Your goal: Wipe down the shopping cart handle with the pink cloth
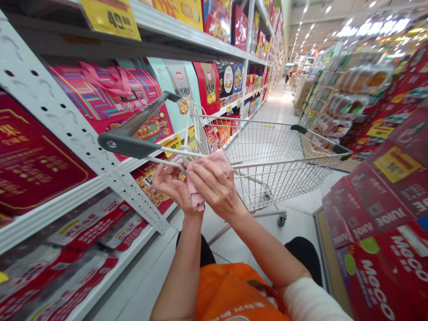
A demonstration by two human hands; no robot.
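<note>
A folded pink cloth (pixel 220 160) is bunched in my right hand (pixel 217 185), whose fingers press it against the metal frame of a shopping cart (pixel 284 167). My left hand (pixel 172 185) is beside it at the near side of the cart, fingers curved and apart around the bent tube below the handle. Part of the left palm lies behind the cloth. The cart's grey handle (pixel 143 116) slants up and away above my left hand. Wire mesh forms the basket, which stretches off to the right.
White shelving (pixel 67 120) with gift boxes and snack packs runs along the left. Stacked red drink cartons (pixel 381 267) stand close on the right, with wrapped bottle packs (pixel 351 102) behind them. A tiled aisle (pixel 270 100) leads away, with a distant person in it.
</note>
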